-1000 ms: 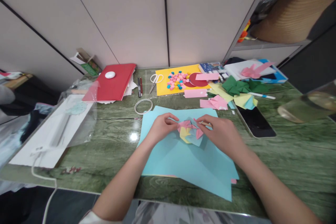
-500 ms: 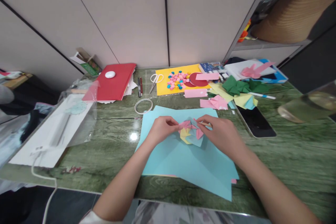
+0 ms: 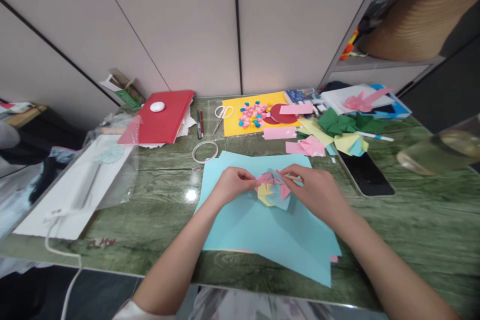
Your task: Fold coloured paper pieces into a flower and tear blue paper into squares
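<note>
A folded paper piece (image 3: 273,191) in pink, yellow and light blue is held just over light blue sheets (image 3: 258,232). My left hand (image 3: 236,186) pinches its left edge between thumb and fingers. On the right, my right hand (image 3: 314,191) is closed at the upper right edge of the piece, with a thin pale stick (image 3: 294,178) between its fingers. The stick's tip is too small to make out against the paper.
Behind the sheets are a tape roll (image 3: 205,152), scissors (image 3: 221,116), a yellow sheet (image 3: 232,127) with small coloured balls, and folded pink and green papers. A phone (image 3: 366,175) and a liquid-filled container (image 3: 438,152) stand right; a red folder (image 3: 165,120) lies back left.
</note>
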`<action>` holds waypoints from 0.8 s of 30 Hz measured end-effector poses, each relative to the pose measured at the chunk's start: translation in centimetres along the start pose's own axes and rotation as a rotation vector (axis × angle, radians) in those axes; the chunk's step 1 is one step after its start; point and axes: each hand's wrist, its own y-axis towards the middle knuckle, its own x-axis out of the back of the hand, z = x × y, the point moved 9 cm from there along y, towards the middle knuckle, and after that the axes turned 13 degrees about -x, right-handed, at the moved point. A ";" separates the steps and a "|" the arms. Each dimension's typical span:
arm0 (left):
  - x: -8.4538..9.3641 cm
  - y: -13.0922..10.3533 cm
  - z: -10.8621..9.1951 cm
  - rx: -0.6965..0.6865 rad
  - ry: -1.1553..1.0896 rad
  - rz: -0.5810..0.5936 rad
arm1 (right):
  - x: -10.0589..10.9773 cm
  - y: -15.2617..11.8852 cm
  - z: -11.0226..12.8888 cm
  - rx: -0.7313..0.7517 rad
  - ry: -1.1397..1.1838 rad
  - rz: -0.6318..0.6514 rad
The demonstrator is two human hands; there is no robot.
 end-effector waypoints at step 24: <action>-0.6 -0.2 -0.7 -0.099 0.126 0.052 | -0.5 0.1 -0.2 -0.019 0.006 0.037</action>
